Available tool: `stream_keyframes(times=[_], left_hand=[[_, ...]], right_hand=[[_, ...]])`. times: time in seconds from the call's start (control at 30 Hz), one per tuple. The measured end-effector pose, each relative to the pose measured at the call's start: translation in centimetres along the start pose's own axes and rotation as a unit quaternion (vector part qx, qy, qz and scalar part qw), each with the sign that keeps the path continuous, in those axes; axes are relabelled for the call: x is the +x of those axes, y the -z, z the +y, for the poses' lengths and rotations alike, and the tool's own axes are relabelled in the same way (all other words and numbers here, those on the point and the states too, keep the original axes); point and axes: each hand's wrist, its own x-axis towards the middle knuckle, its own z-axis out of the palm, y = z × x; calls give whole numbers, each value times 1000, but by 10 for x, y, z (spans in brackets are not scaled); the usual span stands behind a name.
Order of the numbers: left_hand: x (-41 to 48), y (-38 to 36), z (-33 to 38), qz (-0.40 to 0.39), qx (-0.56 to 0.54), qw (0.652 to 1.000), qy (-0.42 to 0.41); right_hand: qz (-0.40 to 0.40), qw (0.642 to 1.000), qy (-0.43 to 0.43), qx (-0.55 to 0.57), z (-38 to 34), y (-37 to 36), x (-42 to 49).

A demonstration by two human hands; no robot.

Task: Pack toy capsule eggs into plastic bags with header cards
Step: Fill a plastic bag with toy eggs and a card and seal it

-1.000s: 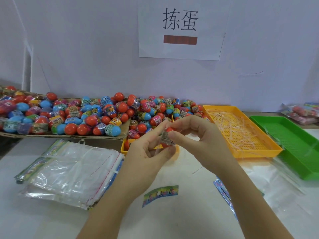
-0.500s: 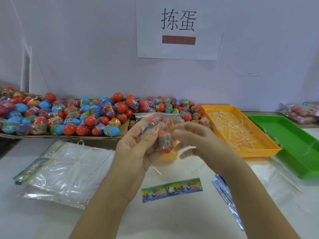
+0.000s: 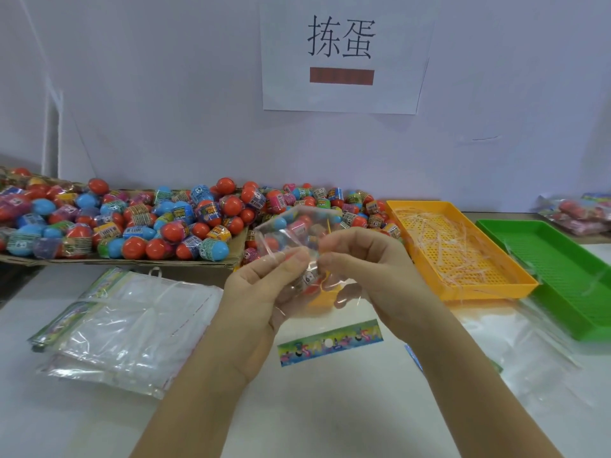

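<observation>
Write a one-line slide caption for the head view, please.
Left hand and right hand pinch a clear plastic bag holding a capsule egg, above a header card.

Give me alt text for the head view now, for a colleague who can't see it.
The left hand and right hand pinch a clear plastic bag holding a capsule egg above a white table. A header card lies below; loose eggs are piled behind, empty bags stacked left, orange tray and green tray right.

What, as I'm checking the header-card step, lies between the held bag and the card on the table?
Nothing visible: the left hand and right hand hold the clear bag; the header card lies uncovered nearby.
</observation>
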Motion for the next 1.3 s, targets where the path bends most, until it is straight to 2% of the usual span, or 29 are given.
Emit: stream_keyframes(times=[0.13, 0.27, 0.4, 0.57, 0.73, 0.93, 1.07, 1.2, 1.3], left_hand=[[0, 3, 1, 45, 11, 999, -21], [-1, 2, 1, 85, 21, 995, -42], [0, 2, 4, 49, -2, 998, -31], [0, 2, 2, 26, 41, 999, 18], [-1, 3, 5, 60, 13, 998, -4], [0, 3, 3, 52, 15, 998, -11], [-2, 2, 6, 6, 21, 1000, -6], [4, 11, 8, 76, -3, 997, -33], [7, 21, 15, 97, -45, 994, -34]], right_hand=[[-37, 997, -42, -61, 0, -1, -1], [-64, 994, -40, -74, 2, -4, -2], [-19, 999, 22, -22, 3, -5, -1], [25, 998, 37, 34, 4, -4, 2], [-19, 998, -36, -48, 4, -4, -1], [-35, 998, 20, -44, 7, -2, 1], [-16, 999, 37, -18, 9, -3, 1], [-6, 1000, 2, -29, 13, -3, 6], [91, 992, -11, -82, 24, 5, 21]])
